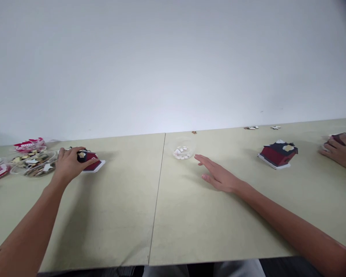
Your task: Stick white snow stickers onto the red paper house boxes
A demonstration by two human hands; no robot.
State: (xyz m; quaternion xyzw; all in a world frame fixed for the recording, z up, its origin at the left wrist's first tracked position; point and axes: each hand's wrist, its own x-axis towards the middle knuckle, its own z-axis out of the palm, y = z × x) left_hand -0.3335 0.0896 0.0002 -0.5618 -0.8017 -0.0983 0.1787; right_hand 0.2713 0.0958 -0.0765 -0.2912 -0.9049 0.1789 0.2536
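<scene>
Left hand [69,164] is closed on one red toy house [89,161], right hand [219,177] is held open beside one clear bowl [188,143] of white pieces [181,152], and one second house [278,154] is set farther right.

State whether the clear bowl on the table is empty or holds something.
Not empty: small white pieces lie inside the clear bowl.

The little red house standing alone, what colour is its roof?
Roof: nearly black, with cream patches; the head view shows it best.
</scene>
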